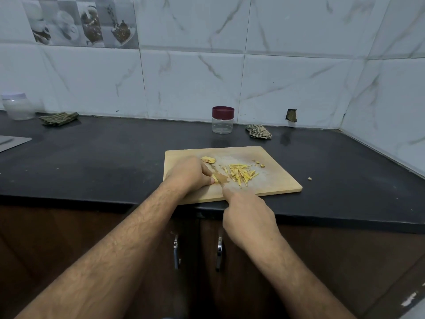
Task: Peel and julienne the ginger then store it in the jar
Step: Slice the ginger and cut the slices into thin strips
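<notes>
A wooden cutting board [273, 180] lies on the black counter. On it, my left hand [190, 173] pinches a small yellow piece of ginger [215, 179] against the board. My right hand [247, 217] grips a knife whose blurred blade [222, 180] stands right beside that piece; the handle is hidden in my fist. A pile of julienned ginger strips [241, 174] lies to the right of the blade. Another ginger chunk [208, 160] rests behind my left hand. A clear jar with a maroon lid [222, 120] stands by the wall behind the board.
Small ginger scraps [259, 164] sit on the board's far right, one bit [309, 178] on the counter. A crumpled checked cloth [258, 131] lies right of the jar, another cloth [59, 118] and a second clear jar [19, 107] at far left. Tiled walls close the back and right.
</notes>
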Demonstrator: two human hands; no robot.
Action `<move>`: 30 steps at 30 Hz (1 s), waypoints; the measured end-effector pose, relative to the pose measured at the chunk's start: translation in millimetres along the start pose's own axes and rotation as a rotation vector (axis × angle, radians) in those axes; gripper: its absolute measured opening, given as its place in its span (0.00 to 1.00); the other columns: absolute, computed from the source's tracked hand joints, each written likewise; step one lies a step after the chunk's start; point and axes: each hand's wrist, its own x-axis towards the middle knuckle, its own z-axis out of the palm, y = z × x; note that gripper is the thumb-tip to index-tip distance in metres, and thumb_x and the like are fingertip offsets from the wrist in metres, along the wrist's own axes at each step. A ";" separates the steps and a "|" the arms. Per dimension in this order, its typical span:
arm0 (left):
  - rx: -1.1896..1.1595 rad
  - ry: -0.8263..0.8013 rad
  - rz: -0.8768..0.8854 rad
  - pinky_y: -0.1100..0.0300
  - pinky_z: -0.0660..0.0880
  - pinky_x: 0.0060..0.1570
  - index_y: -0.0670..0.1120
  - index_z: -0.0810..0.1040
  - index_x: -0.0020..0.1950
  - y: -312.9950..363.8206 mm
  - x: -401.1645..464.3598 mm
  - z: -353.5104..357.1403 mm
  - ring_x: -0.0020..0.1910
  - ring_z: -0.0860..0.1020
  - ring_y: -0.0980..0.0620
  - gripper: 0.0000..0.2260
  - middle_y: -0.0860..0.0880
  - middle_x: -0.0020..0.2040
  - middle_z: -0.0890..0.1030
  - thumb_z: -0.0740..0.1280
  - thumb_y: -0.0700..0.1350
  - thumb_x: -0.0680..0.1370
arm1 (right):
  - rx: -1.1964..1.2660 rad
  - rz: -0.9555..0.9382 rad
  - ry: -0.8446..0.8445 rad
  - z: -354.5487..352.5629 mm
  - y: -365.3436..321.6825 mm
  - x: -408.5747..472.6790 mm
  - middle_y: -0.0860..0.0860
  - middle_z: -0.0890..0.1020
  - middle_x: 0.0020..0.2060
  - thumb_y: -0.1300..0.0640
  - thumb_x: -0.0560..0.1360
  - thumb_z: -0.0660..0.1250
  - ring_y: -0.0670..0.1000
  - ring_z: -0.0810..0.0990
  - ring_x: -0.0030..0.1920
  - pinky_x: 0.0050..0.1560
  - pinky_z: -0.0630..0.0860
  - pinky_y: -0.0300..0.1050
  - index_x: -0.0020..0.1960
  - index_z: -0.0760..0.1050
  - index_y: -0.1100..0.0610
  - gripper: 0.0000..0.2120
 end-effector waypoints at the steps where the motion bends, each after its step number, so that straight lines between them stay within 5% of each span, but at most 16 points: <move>1: -0.001 0.000 0.002 0.53 0.76 0.59 0.55 0.85 0.56 -0.4 -0.6 0.0 0.58 0.77 0.56 0.10 0.59 0.58 0.83 0.72 0.52 0.76 | 0.008 0.008 0.006 -0.3 0.8 0.6 0.49 0.72 0.45 0.62 0.78 0.57 0.52 0.70 0.45 0.40 0.69 0.46 0.65 0.70 0.51 0.17; 10: -0.033 -0.040 0.001 0.57 0.76 0.53 0.55 0.86 0.52 1.6 -2.8 -0.2 0.51 0.78 0.56 0.06 0.58 0.50 0.84 0.71 0.50 0.77 | 0.083 0.060 0.022 0.2 -3.1 20.4 0.52 0.78 0.62 0.62 0.78 0.57 0.56 0.75 0.62 0.52 0.75 0.48 0.75 0.66 0.47 0.26; 14: -0.027 -0.038 -0.008 0.56 0.77 0.53 0.56 0.87 0.51 -0.4 -1.8 0.5 0.50 0.78 0.56 0.06 0.59 0.47 0.84 0.71 0.51 0.76 | 0.087 0.045 0.010 2.4 -6.3 26.3 0.52 0.78 0.62 0.61 0.78 0.57 0.56 0.75 0.62 0.50 0.73 0.47 0.74 0.67 0.47 0.25; 18: -0.020 -0.042 0.014 0.59 0.69 0.40 0.56 0.82 0.34 -0.6 -0.2 0.6 0.37 0.73 0.57 0.11 0.59 0.31 0.77 0.71 0.50 0.77 | 0.080 0.038 0.005 2.5 -7.3 29.6 0.52 0.77 0.63 0.62 0.78 0.57 0.55 0.74 0.63 0.53 0.73 0.47 0.74 0.68 0.48 0.25; 23: -0.046 -0.028 0.008 0.60 0.66 0.37 0.56 0.77 0.25 -3.0 2.4 2.1 0.33 0.68 0.57 0.19 0.59 0.24 0.72 0.72 0.50 0.76 | 0.078 0.039 -0.011 1.6 -11.2 34.0 0.52 0.78 0.61 0.63 0.78 0.59 0.54 0.76 0.61 0.49 0.72 0.46 0.73 0.68 0.47 0.26; 27: -0.040 -0.024 0.012 0.57 0.75 0.48 0.58 0.86 0.42 -1.1 0.3 2.8 0.46 0.77 0.55 0.05 0.58 0.43 0.84 0.72 0.51 0.76 | 0.053 0.035 -0.032 2.3 -11.8 26.7 0.53 0.78 0.55 0.65 0.77 0.58 0.56 0.76 0.57 0.42 0.68 0.46 0.70 0.69 0.49 0.25; 30: -0.016 -0.010 -0.006 0.53 0.75 0.61 0.54 0.85 0.56 2.1 -3.3 0.7 0.58 0.78 0.54 0.09 0.57 0.58 0.83 0.72 0.51 0.77 | 0.012 0.016 -0.044 2.9 -8.8 9.1 0.52 0.74 0.49 0.66 0.76 0.57 0.54 0.72 0.48 0.40 0.68 0.47 0.67 0.69 0.51 0.22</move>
